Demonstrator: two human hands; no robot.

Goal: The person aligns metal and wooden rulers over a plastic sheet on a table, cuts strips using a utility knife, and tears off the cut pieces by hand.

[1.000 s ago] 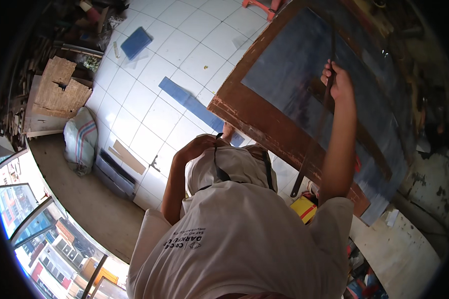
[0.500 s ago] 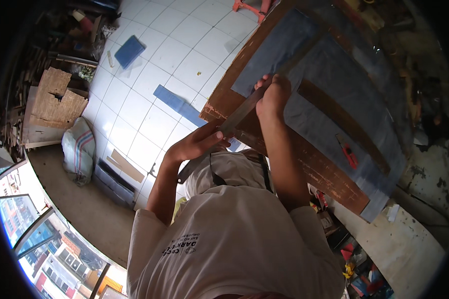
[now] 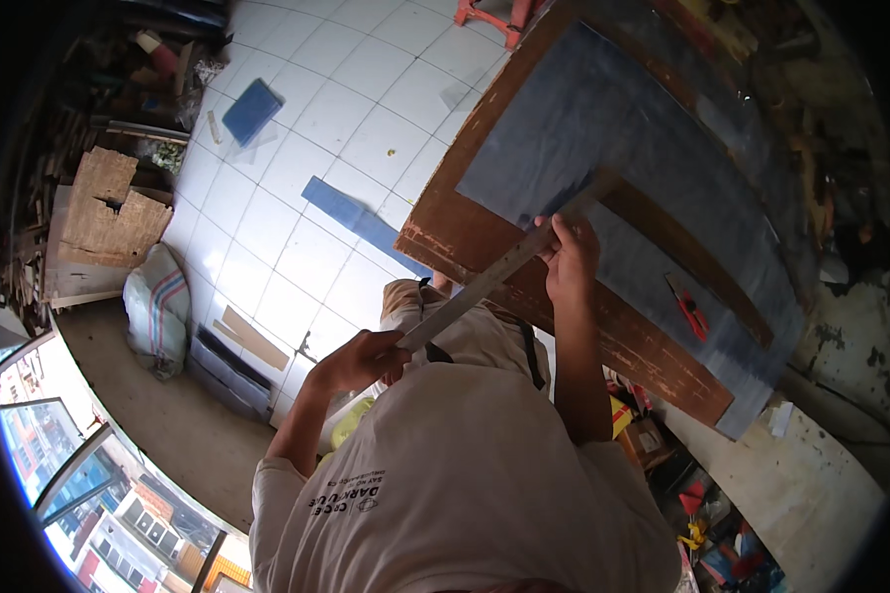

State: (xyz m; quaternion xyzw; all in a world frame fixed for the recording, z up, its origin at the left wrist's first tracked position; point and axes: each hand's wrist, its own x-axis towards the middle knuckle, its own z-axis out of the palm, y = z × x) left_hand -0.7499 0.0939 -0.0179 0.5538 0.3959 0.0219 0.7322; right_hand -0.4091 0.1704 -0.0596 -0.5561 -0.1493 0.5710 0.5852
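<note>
A long, flat, greyish straightedge (image 3: 480, 285) slants up across my front, tilted toward the worktable. My left hand (image 3: 358, 362) is closed round its lower end, close to my shirt. Farther along, my right hand (image 3: 572, 259) grips it between thumb and fingers. The far end lies over a blue-grey sheet (image 3: 534, 128), beside the dark end of a long brown strip (image 3: 682, 242). Under the sheet is a brown wooden board (image 3: 465, 219) with worn edges. On the sheet, right of my right hand, rests a red utility knife (image 3: 692, 314).
Blue offcuts, a long strip (image 3: 356, 219) and a small piece (image 3: 253, 111), lie on the white tiled floor (image 3: 366, 74). A red stand (image 3: 494, 15) is at the top. Left are a white sack (image 3: 156, 306) and a broken wooden panel (image 3: 104, 212). Tools (image 3: 697, 534) clutter the lower right.
The straightedge has been drawn back toward me, its far end now nearer on the sheet. Both hands have come closer to my body, the left one down to the straightedge's lower end.
</note>
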